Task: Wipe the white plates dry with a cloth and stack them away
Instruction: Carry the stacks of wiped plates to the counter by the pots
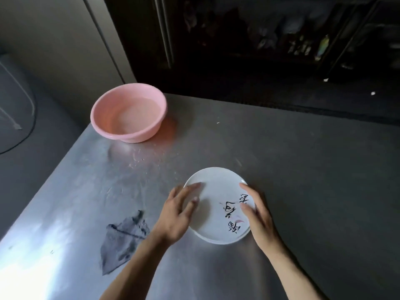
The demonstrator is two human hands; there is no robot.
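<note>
Left hand and right hand, fingers spread, steady the white plate — grey cloth lies left of them, stacking seemingly yet to come.

Dim room, glare on steel table at left, soft blur, dark background.

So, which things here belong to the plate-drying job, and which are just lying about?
Job: white plate, touched by the left hand and right hand; grey cloth, lying apart on the metal table.
Lying about: pink basin at the far corner; dark shelving behind.
</note>
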